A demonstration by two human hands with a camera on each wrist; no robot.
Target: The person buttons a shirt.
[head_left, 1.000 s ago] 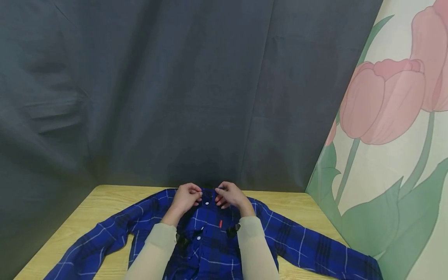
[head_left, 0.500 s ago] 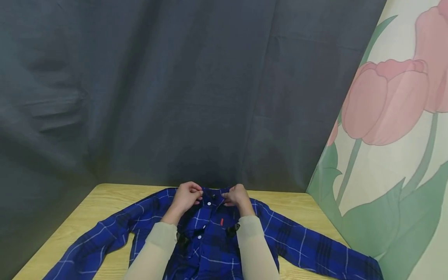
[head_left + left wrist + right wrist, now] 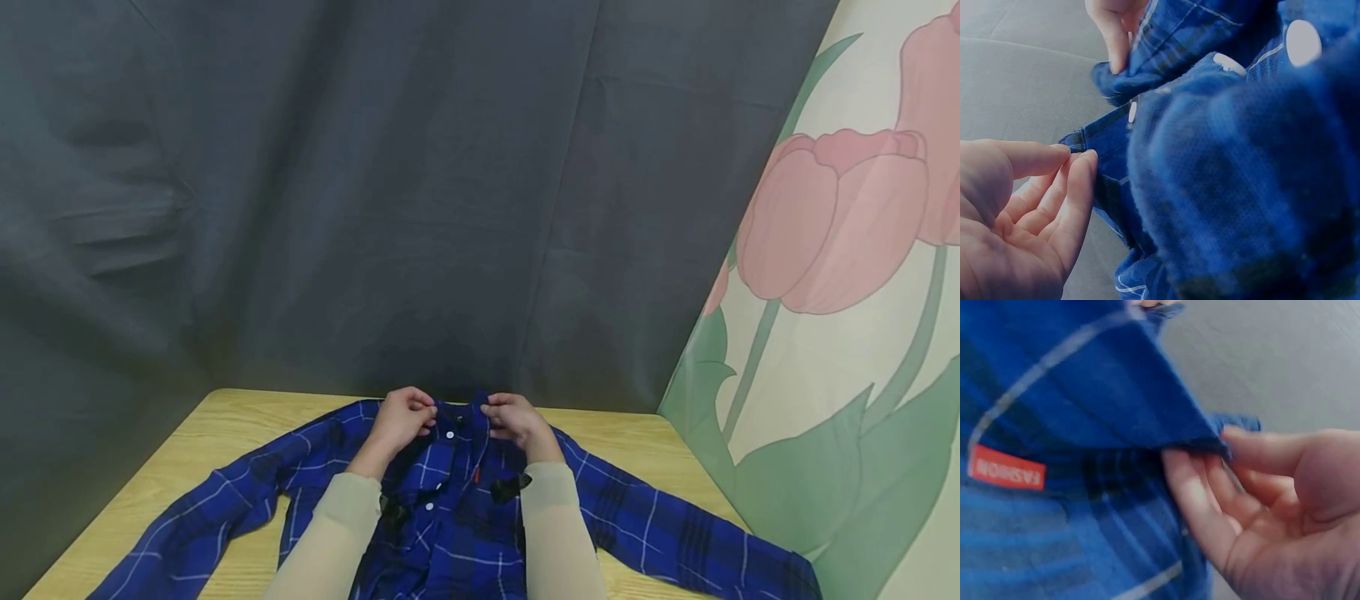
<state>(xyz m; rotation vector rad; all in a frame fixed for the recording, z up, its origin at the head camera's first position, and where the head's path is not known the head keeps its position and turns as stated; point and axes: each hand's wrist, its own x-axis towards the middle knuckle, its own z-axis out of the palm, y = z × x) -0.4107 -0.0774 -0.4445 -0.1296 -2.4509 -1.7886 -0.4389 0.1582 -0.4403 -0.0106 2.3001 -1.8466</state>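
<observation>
A blue plaid button-up shirt (image 3: 465,533) lies front up on the table, sleeves spread to both sides. At the collar's left side my left hand (image 3: 402,422) pinches an edge between thumb and fingertips; the left wrist view shows this collar edge (image 3: 1079,139) between them. My right hand (image 3: 517,422) holds the front edge of the shirt's right side, lifted near the collar. In the right wrist view the thumb lies on the raised flap (image 3: 1166,406) with fingers behind it. White buttons (image 3: 1304,44) and a red label (image 3: 1007,467) show on the shirt front.
The light wooden table (image 3: 300,404) ends at a dark grey curtain (image 3: 420,208) behind the shirt. A wall painted with pink tulips (image 3: 832,217) stands along the right side. The right sleeve (image 3: 697,533) reaches the table's right edge.
My right hand first moved slightly right along the collar, then raised the shirt's right front edge, which now stands up and partly covers the red label. My left hand stays almost still.
</observation>
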